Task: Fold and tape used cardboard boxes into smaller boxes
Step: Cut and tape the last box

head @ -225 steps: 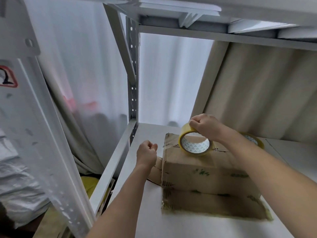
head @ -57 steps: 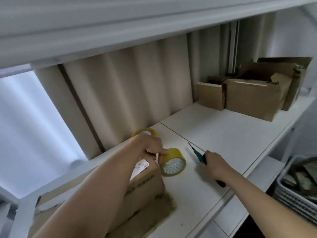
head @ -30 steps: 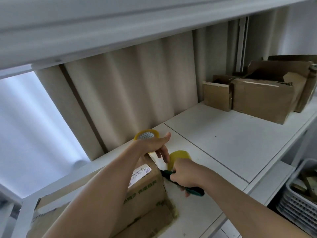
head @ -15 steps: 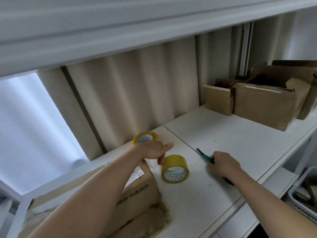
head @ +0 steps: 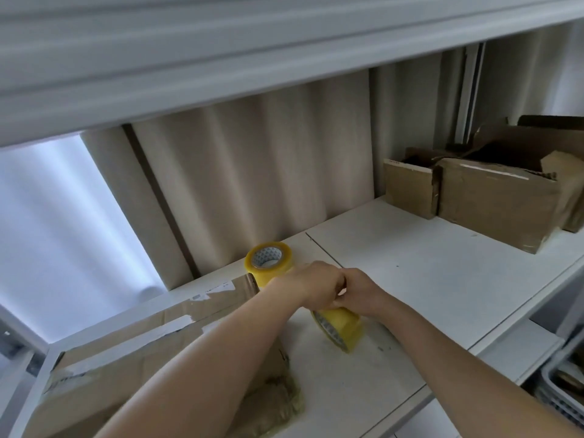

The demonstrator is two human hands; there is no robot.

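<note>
Cardboard box (head: 132,352) is lying at the left end of the white shelf (head: 426,273), top face up with patches of old tape showing, running toward the front-left corner; a flattened flap (head: 271,406) is sticking out from under it along the front edge. Spare yellow tape roll (head: 268,262) is standing near the back edge, just behind the box's right end. Left hand (head: 311,284) is crossing over the box, fingers curled, meeting the right hand (head: 360,294) just off the box's right end. Right hand is curled down over the second yellow tape roll (head: 339,327), which is sitting on edge on the shelf, tilted, mid-depth. Hands are touching; can't tell what the left fingers are pinching, if anything. Open brown boxes (head: 493,200) are sitting at the right end against the back edge, well apart from the work. Grey basket (head: 565,393) is showing below the shelf's front-right corner.
</note>
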